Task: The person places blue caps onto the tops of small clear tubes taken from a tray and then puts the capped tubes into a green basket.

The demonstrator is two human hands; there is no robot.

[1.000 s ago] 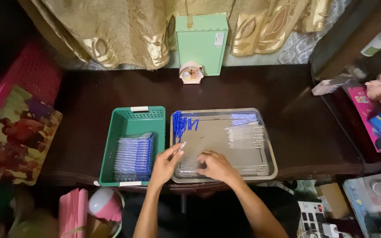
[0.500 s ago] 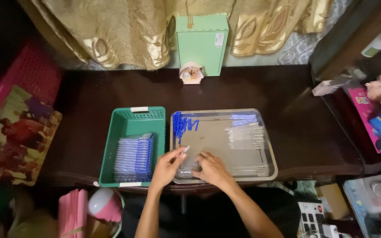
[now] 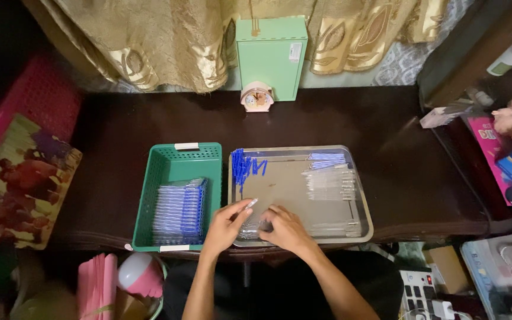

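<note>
Pinching 1 clear pen point(image 3: 250, 203), left hand point(image 3: 225, 226); right hand point(image 3: 287, 228) fingers curled (grip unclear) over metal tray point(image 3: 360, 198), lower centre, parts within reach.

I have one view only, worn on the head, looking steeply down from above the near edge of the table point(image 3: 386, 130). It faces the curtain point(image 3: 167, 47) behind the far edge and sits fairly high, taking in both side edges.
</note>
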